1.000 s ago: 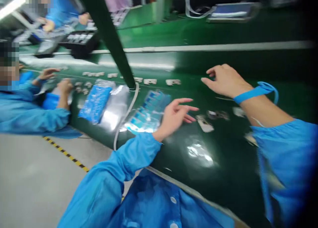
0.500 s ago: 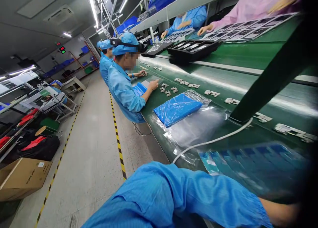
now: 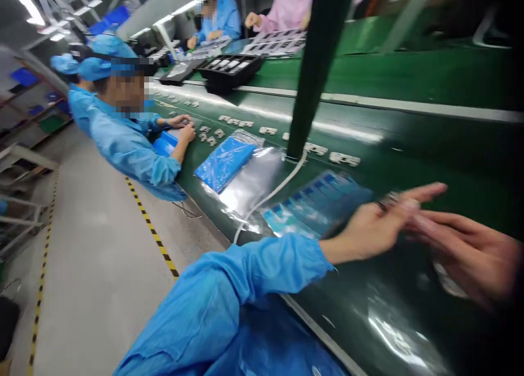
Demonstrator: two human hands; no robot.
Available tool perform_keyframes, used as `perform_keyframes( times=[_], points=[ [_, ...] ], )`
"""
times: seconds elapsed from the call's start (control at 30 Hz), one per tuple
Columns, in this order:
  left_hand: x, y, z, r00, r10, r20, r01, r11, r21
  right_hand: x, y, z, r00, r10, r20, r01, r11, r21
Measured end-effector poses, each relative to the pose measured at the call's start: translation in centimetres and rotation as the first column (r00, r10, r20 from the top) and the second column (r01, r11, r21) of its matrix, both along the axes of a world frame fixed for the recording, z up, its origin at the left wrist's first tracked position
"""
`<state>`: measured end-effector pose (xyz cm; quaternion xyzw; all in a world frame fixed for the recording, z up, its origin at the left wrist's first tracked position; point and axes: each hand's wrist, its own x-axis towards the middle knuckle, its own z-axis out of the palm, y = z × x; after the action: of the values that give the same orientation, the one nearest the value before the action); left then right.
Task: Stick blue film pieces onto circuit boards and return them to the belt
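Note:
Both my hands meet over the dark green belt (image 3: 409, 321) at the right. My left hand (image 3: 376, 226) reaches out of a blue sleeve with its forefinger stretched and the other fingers pinched round a small dark piece that I cannot make out. From the right edge my right hand (image 3: 470, 250) comes in, and its fingertips touch the left hand's; motion smears them. Just left of the hands lies a sheet of blue labels (image 3: 315, 201).
A blue bag in clear plastic (image 3: 224, 162) lies further left. A white cable (image 3: 266, 196) runs to a dark green post (image 3: 315, 65). Small metal parts (image 3: 344, 159) sit in a row on the belt. Black trays (image 3: 231, 67) stand behind. A co-worker in blue (image 3: 123, 141) works at the left.
The view swung left along the line and back. My hands, apart and spread open a second ago, have come together at the right, fingertips touching.

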<state>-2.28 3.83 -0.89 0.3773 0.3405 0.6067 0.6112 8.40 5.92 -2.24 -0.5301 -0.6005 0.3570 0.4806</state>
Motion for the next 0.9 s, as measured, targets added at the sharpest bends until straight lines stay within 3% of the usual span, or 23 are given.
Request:
perform_keyframes(
  times=[0.07, 0.13, 0.2, 0.33, 0.53, 0.6, 0.77, 0.83, 0.9],
  points=[
    [-0.5, 0.0, 0.0, 0.985, 0.169, -0.032, -0.17, 0.984, -0.053, 5.1, -0.5, 0.1, 0.97, 0.174, 0.172, -0.153, 0.98, -0.128],
    [-1.3, 0.3, 0.1, 0.981, 0.196, -0.006, -0.195, 0.973, -0.122, 8.5, -1.0, 0.5, 0.891, 0.175, 0.418, -0.187, 0.982, -0.014],
    [-2.1, 0.8, 0.0, 0.975, 0.224, 0.004, -0.219, 0.955, -0.199, 10.3, -1.6, 0.6, 0.819, 0.192, 0.542, -0.281, 0.956, 0.086],
    [-3.0, 1.5, -0.1, 0.976, 0.212, -0.046, -0.217, 0.953, -0.212, 10.9, -2.3, -0.2, 0.68, 0.28, 0.677, -0.469, 0.877, 0.108],
    [-3.1, 1.4, -0.6, 0.97, 0.228, -0.083, -0.239, 0.959, -0.151, 9.6, -1.3, -1.4, 0.456, 0.294, 0.84, -0.537, 0.843, -0.003],
    [-3.2, 1.5, -0.6, 0.97, 0.223, -0.1, -0.235, 0.962, -0.136, 9.3, -0.6, -1.8, 0.459, 0.281, 0.843, -0.524, 0.852, 0.001],
    [-3.1, 1.6, -0.3, 0.959, 0.225, -0.174, -0.246, 0.963, -0.107, 9.0, -0.4, -2.0, 0.582, 0.223, 0.782, -0.49, 0.864, 0.118],
    [-2.8, 1.3, -0.2, 0.946, 0.242, -0.218, -0.265, 0.961, -0.084, 9.0, -0.8, -1.6, 0.665, 0.193, 0.721, -0.444, 0.879, 0.174],
    [-2.6, 0.9, 0.0, 0.939, 0.187, -0.288, -0.213, 0.975, -0.061, 9.3, -1.3, -0.9, 0.797, 0.138, 0.588, -0.321, 0.922, 0.218]
  ],
)
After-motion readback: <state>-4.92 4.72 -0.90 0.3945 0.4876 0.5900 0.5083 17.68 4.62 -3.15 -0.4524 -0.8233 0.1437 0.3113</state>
